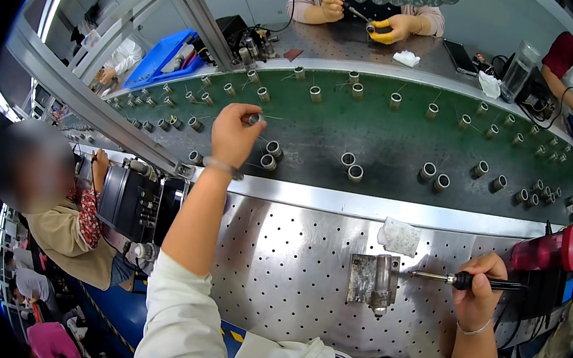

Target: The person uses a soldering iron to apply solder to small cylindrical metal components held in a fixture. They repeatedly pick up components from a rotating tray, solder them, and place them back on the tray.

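Observation:
My left hand [232, 137] reaches out over the green conveyor belt [310, 134], its fingers closed round a small metal cylinder [254, 119] with a thin wire sticking out. Below it on the belt stand two similar cylinders [271, 155] side by side. My right hand [478, 291] grips a soldering iron [466, 280] by its black handle, the metal tip pointing left. Just left of that tip, a metal fixture [376, 283] with a rounded holder rests on the perforated metal worktop [274, 264]. A crumpled white pad [399, 237] lies behind the fixture.
Many more cylinders stand along the curved belt. A metal rail [345, 204] borders its near side. At the right sits a red-and-black device [549, 251]. Across the belt a person in a yellow glove [391, 29] works; another person [58, 203] sits at left beside a black box [124, 196].

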Demonstrator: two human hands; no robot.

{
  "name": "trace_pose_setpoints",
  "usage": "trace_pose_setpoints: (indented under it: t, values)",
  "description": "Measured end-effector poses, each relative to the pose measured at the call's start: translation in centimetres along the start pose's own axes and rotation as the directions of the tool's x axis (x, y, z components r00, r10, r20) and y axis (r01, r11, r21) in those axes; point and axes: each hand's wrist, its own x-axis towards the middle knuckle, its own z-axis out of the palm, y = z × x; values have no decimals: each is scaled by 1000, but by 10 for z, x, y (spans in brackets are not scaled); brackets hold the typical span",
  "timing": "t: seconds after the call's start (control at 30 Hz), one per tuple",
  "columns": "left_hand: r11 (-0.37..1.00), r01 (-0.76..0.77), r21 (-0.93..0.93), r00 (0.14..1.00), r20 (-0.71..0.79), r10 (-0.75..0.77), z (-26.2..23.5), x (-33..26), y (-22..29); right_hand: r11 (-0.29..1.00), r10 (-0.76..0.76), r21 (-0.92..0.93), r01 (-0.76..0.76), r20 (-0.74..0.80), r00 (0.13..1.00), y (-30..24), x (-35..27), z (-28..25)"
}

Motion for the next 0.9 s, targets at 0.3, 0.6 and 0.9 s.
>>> trace_pose_setpoints:
  t: [0.3, 0.6, 0.9]
  values:
    - [997, 75, 4, 993, 89, -75, -9, 0, 12, 1000, -6, -21, 5, -38, 999, -22, -10, -1]
    - [934, -258, 248, 965, 109, 237, -36, -55, 67, 999, 37, 10, -36, -28, 999, -45, -41, 6]
    - [460, 686, -564, 550, 816, 180, -19, -178, 204, 996, 65, 62, -62, -34, 997, -46, -69, -27]
